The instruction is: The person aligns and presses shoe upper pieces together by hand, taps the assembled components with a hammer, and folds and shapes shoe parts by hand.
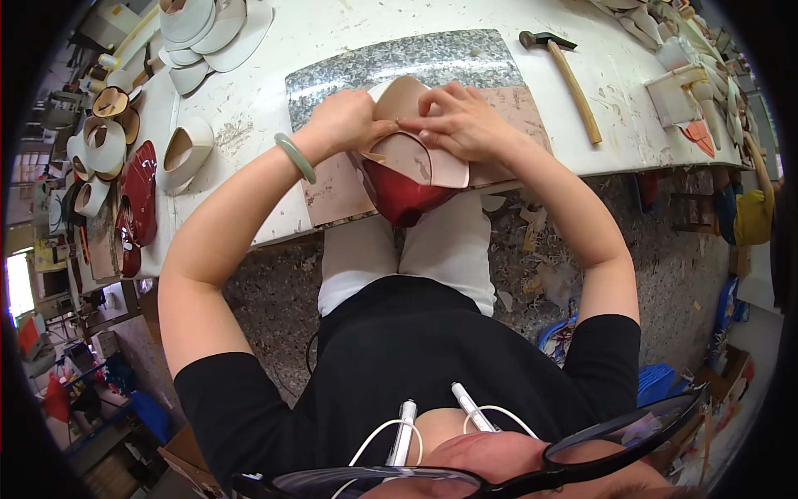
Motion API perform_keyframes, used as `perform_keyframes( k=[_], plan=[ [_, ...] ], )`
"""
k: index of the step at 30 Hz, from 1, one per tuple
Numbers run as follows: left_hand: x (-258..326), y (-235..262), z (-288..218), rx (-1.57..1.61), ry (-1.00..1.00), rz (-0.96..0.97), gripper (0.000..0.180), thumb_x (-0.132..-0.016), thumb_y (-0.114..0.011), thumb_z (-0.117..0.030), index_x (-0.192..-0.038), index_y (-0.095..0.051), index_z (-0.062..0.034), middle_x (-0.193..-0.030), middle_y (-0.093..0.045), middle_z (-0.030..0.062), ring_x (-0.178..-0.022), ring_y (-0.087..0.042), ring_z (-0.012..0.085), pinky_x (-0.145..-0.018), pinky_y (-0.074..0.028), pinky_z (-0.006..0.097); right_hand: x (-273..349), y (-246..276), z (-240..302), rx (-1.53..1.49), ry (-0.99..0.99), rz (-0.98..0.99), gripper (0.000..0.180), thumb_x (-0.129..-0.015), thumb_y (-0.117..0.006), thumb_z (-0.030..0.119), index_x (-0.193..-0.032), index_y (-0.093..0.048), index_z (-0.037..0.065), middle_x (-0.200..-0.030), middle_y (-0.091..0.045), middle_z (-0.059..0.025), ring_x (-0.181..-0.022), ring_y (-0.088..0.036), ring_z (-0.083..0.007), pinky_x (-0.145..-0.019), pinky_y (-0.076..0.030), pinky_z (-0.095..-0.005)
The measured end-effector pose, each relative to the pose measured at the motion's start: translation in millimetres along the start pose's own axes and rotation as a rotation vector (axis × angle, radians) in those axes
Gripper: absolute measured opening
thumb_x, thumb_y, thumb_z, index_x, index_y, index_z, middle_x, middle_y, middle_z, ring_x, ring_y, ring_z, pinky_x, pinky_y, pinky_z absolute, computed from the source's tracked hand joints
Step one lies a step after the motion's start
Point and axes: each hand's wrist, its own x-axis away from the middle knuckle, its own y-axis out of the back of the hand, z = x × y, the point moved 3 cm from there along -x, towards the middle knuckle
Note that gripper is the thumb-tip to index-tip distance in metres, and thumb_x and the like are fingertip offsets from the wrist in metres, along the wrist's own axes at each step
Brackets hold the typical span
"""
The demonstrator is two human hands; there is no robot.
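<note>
Your left hand (353,121) grips the beige lining (407,154) of the red shoe upper (407,195), and your right hand (464,125) pinches that lining close by. The upper is at the front edge of the surface (237,96); a wooden-handled hammer (572,87) lies beyond your right hand.

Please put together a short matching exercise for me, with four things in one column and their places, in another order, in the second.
Things:
1. Hammer
2. Bangle
3. Red-and-beige shoe piece
4. Shiny red pieces

Places:
A. At the left end of the white table
B. In the fingers of the left hand and the right hand
C. Lying to the right of the speckled grey sheet
D. Around the left wrist

Pairs: 1-C, 2-D, 3-B, 4-A
</note>
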Motion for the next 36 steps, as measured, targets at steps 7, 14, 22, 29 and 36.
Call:
perform_keyframes(
  k=[7,14,22,29,36],
  plan=[
    [9,23,-6,-0.093,-0.268,0.293,0.029,-0.07,-0.072,-0.025,-0.084,-0.068,-0.0009,-0.076,-0.067,0.0172,-0.075,-0.065,0.0327,-0.07,-0.051,0.042,13,4,22,0.049,0.108,-0.198,0.024,-0.083,-0.065,0.02,-0.104,-0.066,0.009,-0.104,-0.055,-0.0071,-0.101,-0.049,-0.0244,-0.091,-0.042,-0.0355],
    [-35,23,-6,-0.04,-0.254,0.409,0.032,-0.076,-0.069,-0.027,-0.086,-0.068,0.0035,-0.077,-0.066,0.0196,-0.073,-0.066,0.0295,-0.066,-0.051,0.039,25,-5,11,-0.073,0.191,-0.234,0.047,-0.088,-0.059,0.035,-0.123,-0.057,0.003,-0.122,-0.054,-0.0076,-0.119,-0.046,-0.0249,-0.102,-0.037,-0.041],
    [-28,14,-2,-0.062,-0.169,0.261,0.038,-0.075,-0.068,-0.032,-0.086,-0.068,0.004,-0.075,-0.066,0.0205,-0.072,-0.065,0.0315,-0.066,-0.052,0.039,-9,0,-5,-0.168,0.147,-0.117,0.038,-0.087,-0.06,0.036,-0.122,-0.063,0.021,-0.118,-0.048,-0.0035,-0.114,-0.043,-0.0243,-0.101,-0.033,-0.0399],
    [12,25,-4,-0.243,-0.062,0.245,0.035,-0.072,-0.067,-0.037,-0.082,-0.068,-0.0041,-0.077,-0.066,0.0166,-0.078,-0.065,0.0336,-0.07,-0.051,0.041,-15,5,-14,-0.218,0.1,-0.151,0.027,-0.088,-0.061,0.027,-0.114,-0.068,0.022,-0.103,-0.053,-0.0023,-0.099,-0.049,-0.0228,-0.092,-0.04,-0.0371],
    [1,30,-2,-0.212,-0.313,0.2,0.018,-0.075,-0.068,-0.022,-0.089,-0.064,-0.0107,-0.078,-0.067,0.0085,-0.08,-0.063,0.0276,-0.089,-0.034,0.041,16,10,39,-0.024,0.066,-0.057,0.023,-0.075,-0.061,0.011,-0.095,-0.064,-0.001,-0.101,-0.056,-0.0101,-0.096,-0.054,-0.0248,-0.086,-0.046,-0.0377]
  ],
)
